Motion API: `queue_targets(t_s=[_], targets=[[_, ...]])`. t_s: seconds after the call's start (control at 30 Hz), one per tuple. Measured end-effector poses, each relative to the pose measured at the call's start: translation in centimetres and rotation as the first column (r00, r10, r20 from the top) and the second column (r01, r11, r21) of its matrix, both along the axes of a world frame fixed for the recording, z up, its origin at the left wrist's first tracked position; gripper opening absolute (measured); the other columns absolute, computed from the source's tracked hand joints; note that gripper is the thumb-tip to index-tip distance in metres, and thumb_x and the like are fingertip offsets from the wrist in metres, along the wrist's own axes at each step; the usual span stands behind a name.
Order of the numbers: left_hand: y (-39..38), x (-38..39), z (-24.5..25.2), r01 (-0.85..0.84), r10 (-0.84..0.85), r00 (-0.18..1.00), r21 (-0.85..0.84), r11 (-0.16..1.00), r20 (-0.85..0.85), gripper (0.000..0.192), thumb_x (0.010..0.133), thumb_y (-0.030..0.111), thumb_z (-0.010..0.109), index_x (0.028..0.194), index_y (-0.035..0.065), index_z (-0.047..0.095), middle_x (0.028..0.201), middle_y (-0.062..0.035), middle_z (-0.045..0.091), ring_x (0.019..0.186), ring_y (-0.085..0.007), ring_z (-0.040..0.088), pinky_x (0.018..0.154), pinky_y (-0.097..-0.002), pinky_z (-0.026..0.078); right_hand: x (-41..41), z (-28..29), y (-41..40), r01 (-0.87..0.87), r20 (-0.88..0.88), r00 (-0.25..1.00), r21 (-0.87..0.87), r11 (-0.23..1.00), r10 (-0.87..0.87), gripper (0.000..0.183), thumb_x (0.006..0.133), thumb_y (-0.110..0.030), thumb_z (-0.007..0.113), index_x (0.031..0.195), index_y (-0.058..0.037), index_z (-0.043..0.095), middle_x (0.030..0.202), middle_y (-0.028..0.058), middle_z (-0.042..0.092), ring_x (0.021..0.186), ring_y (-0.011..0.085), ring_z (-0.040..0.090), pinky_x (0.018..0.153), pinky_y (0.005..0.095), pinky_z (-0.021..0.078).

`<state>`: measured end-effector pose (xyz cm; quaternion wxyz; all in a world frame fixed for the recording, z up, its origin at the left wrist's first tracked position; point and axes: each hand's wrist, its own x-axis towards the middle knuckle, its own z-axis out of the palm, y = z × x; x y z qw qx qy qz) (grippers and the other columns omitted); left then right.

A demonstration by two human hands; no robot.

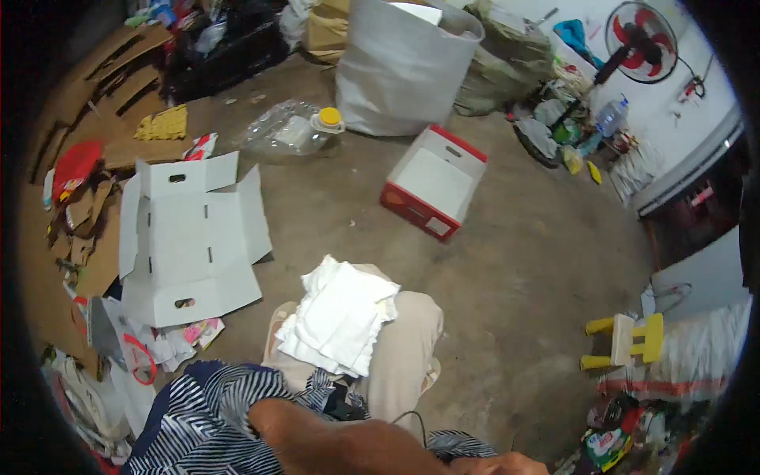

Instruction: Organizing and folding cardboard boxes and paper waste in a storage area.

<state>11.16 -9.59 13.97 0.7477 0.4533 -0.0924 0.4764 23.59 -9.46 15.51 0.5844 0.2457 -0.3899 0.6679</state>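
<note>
My bare left forearm crosses the bottom of the view towards the right, out of a striped sleeve. Part of my left hand (512, 463) shows at the bottom edge; its fingers are mostly cut off, and whether it holds anything is hidden. My right hand is out of view. White folded cloths (344, 314) lie in a loose stack across my lap, over beige trousers (409, 332). An unfolded white cardboard box (184, 237) with flaps and hand holes lies on the floor at the left. Ahead stands an open red and white cardboard box (436, 184).
A large white woven sack (404, 71) stands ahead, beside a clear plastic jug with a yellow cap (329, 116). Flattened brown cardboard (127, 89) and scraps lie left. A fan (641, 41) stands back right; a small yellow and white stool (622, 341) is at the right.
</note>
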Motion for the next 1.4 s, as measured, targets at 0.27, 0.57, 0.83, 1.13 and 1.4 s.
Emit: queue_targets(t_s=[0.27,0.57,0.83,1.13,1.4], targets=[[-0.7,-0.1,-1.1,-0.237,0.217,0.971,0.298,0.924,0.102,0.026,0.083,0.022,0.055,0.099,0.0013,0.055,0.091,-0.0139,0.056,0.082,-0.0260,0.055,0.072,-0.0325,0.045,-0.4,0.0,0.8,0.093,0.087,0.992,0.010,0.996,-0.093,0.022,0.082,-0.021,0.057,0.096,-0.0045,0.052,0.084,0.0129,0.057,0.065,0.0202,0.052,0.060,0.0318,0.0438],[-1.5,-0.8,-1.8,-0.356,0.320,0.934,0.466,0.810,0.158,0.029,0.084,0.026,0.055,0.098,0.0012,0.057,0.086,-0.0166,0.057,0.074,-0.0287,0.056,0.065,-0.0348,0.047,-0.4,-0.3,0.7,0.163,0.141,0.977,0.006,0.987,-0.162,0.019,0.081,-0.019,0.057,0.093,-0.0045,0.051,0.081,0.0114,0.056,0.065,0.0185,0.051,0.059,0.0306,0.0434],[-2.0,-0.8,-2.2,-0.403,0.358,0.914,0.537,0.741,0.192,0.031,0.084,0.030,0.055,0.097,0.0011,0.058,0.080,-0.0190,0.057,0.066,-0.0310,0.057,0.059,-0.0368,0.049,0.2,-0.5,0.5,0.205,0.183,0.963,-0.008,0.979,-0.200,0.017,0.080,-0.017,0.057,0.090,-0.0045,0.049,0.078,0.0102,0.054,0.064,0.0170,0.050,0.059,0.0296,0.0430],[-3.2,-0.8,-1.9,-0.430,0.401,0.896,0.603,0.671,0.192,0.034,0.085,0.033,0.055,0.096,0.0010,0.060,0.075,-0.0214,0.058,0.059,-0.0334,0.058,0.052,-0.0389,0.050,0.0,-0.4,0.1,0.217,0.219,0.954,-0.026,0.976,-0.207,0.015,0.079,-0.014,0.057,0.087,-0.0045,0.048,0.075,0.0087,0.052,0.064,0.0152,0.049,0.058,0.0285,0.0426],[-2.3,-0.8,-1.7,-0.428,0.496,0.868,0.527,0.735,0.013,0.026,0.079,0.021,0.062,0.096,0.0010,0.057,0.083,-0.0153,0.057,0.068,-0.0234,0.057,0.061,-0.0295,0.046,1.4,-1.6,-0.3,0.363,0.419,0.856,-0.073,0.929,-0.301,0.014,0.078,-0.012,0.056,0.084,-0.0045,0.046,0.073,0.0075,0.050,0.064,0.0137,0.048,0.057,0.0275,0.0423]])
